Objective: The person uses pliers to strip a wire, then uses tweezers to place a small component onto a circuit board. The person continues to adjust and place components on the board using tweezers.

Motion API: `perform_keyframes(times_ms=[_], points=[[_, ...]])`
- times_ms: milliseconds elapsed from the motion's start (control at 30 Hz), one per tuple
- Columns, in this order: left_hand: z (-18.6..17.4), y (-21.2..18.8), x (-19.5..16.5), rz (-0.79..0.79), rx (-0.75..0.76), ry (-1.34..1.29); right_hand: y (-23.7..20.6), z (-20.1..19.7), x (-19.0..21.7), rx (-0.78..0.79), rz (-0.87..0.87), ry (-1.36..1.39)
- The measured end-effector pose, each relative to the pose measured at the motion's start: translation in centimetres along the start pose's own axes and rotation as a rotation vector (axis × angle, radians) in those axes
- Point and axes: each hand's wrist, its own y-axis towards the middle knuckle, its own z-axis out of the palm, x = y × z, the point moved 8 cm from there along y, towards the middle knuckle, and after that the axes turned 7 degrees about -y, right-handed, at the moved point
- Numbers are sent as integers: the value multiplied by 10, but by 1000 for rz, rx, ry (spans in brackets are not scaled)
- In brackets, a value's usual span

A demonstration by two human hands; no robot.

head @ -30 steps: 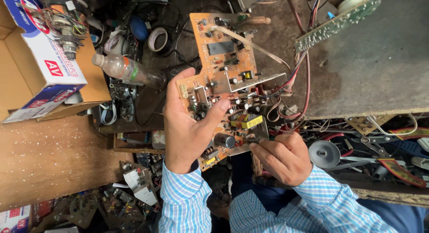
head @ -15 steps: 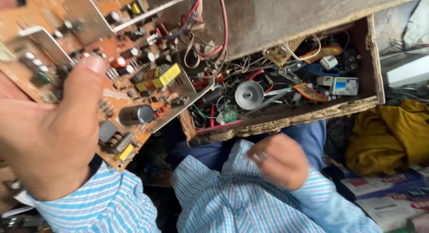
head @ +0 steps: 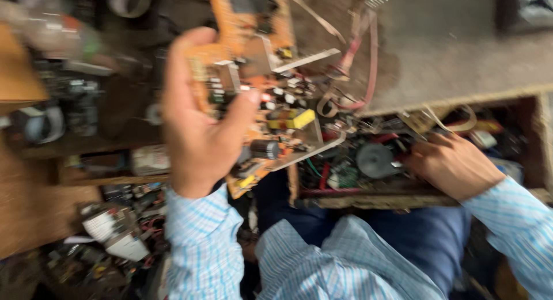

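We see the left hand (head: 199, 124) closed around the near-left edge of an orange circuit board (head: 253, 58), thumb pressed over its face and fingers curled behind it, so the board is held up above the workbench. The board runs from the hand toward the far side of the scene, tilted, with a yellow block (head: 299, 118) and a dark cylinder-shaped part (head: 266, 148) standing on its near end. Red and pink wires (head: 368, 52) loop off its right edge toward the grey bench top (head: 461, 52).

To the right, the right hand (head: 452, 164) reaches into an open wooden drawer (head: 368, 201) packed with loose parts and wires. Its fingers are curled down among the clutter; we cannot tell whether they grip anything, because the picture is blurred there. Just left of that hand lies a round grey disc (head: 374, 159) among the parts.

Both arms wear light blue checked sleeves (head: 201, 242). On the far left we make out blurred shelves (head: 86, 144) crowded with small odds and ends, too smeared to name.
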Motion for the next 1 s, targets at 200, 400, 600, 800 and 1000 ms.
perform_keyframes(times_ms=[200, 400, 600, 800, 1000], points=[[-5, 8, 15, -13, 15, 64, -12, 27, -15, -204, -91, -43], [2, 11, 12, -50, 1, 108, -50, 6, -42, -426, 248, 655], [15, 12, 2, -102, -30, 145, -24, -21, -25, -1038, 178, 2108], [22, 14, -1, -106, -42, 180, 71, -54, 15, -1133, -262, 2761], [23, 13, -1, -110, -72, 187, 82, -103, 18, -1215, -302, 2424]])
